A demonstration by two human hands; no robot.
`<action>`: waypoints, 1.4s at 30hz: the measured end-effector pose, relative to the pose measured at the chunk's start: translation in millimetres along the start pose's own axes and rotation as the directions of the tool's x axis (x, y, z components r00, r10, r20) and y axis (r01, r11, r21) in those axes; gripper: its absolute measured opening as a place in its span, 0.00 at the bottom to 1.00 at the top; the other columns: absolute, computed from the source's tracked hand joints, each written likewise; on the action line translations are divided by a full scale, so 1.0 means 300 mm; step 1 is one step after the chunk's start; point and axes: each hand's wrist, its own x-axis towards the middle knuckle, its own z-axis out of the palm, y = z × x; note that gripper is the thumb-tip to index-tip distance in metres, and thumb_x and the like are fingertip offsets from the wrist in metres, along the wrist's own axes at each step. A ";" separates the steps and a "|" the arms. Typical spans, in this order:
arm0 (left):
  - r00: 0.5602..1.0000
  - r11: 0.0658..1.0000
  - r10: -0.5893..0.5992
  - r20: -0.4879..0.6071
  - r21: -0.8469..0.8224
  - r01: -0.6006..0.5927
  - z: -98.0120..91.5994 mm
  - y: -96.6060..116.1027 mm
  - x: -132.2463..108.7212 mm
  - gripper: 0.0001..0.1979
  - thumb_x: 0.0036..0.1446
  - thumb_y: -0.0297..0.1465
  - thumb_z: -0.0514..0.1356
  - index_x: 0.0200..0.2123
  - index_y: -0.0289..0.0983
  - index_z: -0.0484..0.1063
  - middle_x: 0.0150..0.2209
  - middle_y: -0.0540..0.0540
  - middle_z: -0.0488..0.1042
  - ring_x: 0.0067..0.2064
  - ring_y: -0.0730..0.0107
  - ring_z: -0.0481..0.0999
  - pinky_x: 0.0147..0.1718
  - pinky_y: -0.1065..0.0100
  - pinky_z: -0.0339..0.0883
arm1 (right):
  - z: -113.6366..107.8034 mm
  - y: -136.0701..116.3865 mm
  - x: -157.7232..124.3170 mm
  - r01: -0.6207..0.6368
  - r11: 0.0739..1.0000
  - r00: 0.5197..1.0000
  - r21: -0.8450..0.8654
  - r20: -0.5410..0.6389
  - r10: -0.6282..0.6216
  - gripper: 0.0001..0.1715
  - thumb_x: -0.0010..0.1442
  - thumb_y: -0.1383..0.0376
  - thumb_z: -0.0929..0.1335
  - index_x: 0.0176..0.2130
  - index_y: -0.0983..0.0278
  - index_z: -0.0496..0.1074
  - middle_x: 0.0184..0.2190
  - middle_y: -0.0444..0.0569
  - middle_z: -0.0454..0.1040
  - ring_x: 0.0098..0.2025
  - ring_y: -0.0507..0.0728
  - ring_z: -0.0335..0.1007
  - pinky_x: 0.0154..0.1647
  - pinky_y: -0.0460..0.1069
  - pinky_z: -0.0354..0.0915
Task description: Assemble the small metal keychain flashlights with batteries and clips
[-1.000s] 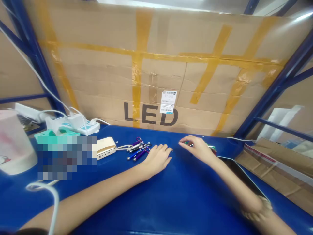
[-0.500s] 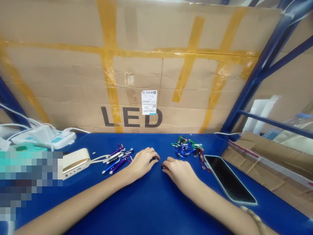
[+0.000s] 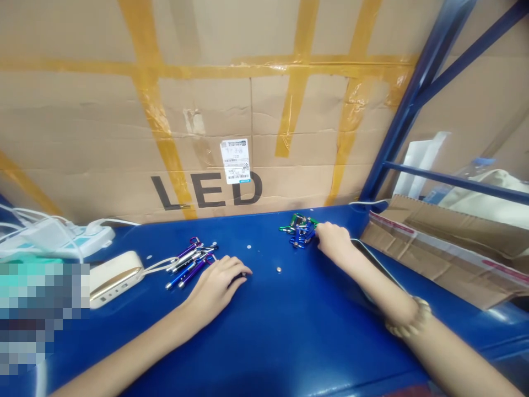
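Head view, looking forward and down onto a blue bench. Right grip: fingers lie close together and point left, their tips touching the near right edge of a small heap of carabiner keyrings. Cannot tell whether any ring is held. The heap lies left of that grip and slightly beyond it; it is tangled green and blue metal with no clear long axis. Left grip: fingers curled, resting on the bench, with a small dark object at the fingertips; hold unclear. Slim pens lie bundled just left of and beyond this grip, their long axis running from near left to far right. Right hand is nearer the heap, left hand nearer the pens. Small metal discs lie between the hands. Farther left sits a power bank. A cardboard carton printed LED stands behind the bench.
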 end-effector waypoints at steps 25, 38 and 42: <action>0.982 0.804 -0.188 -0.016 -0.577 0.145 -0.014 0.090 -0.069 0.12 0.62 0.32 0.50 0.41 0.44 0.72 0.39 0.50 0.78 0.41 0.68 0.76 0.43 0.68 0.68 | -0.032 -0.131 -0.186 0.405 0.398 0.805 0.823 -0.114 -0.583 0.19 0.54 0.63 0.69 0.47 0.62 0.74 0.41 0.51 0.75 0.27 0.50 0.72 0.25 0.44 0.68; 0.989 0.754 -0.121 0.087 -0.640 0.149 -0.022 0.091 -0.095 0.10 0.63 0.32 0.45 0.33 0.39 0.62 0.37 0.48 0.73 0.36 0.73 0.70 0.40 0.70 0.62 | 0.087 -0.134 -0.101 0.418 0.661 0.875 0.623 -0.083 -0.476 0.03 0.50 0.67 0.73 0.28 0.66 0.76 0.26 0.47 0.77 0.27 0.53 0.73 0.29 0.45 0.68; 0.944 0.883 -0.004 0.331 -0.442 0.159 -0.050 0.107 -0.096 0.11 0.63 0.36 0.46 0.29 0.39 0.59 0.24 0.54 0.62 0.25 0.75 0.60 0.27 0.74 0.58 | 0.071 -0.149 -0.135 0.442 0.519 0.842 0.732 -0.138 -0.522 0.03 0.49 0.68 0.73 0.29 0.65 0.76 0.24 0.45 0.77 0.26 0.52 0.74 0.29 0.44 0.69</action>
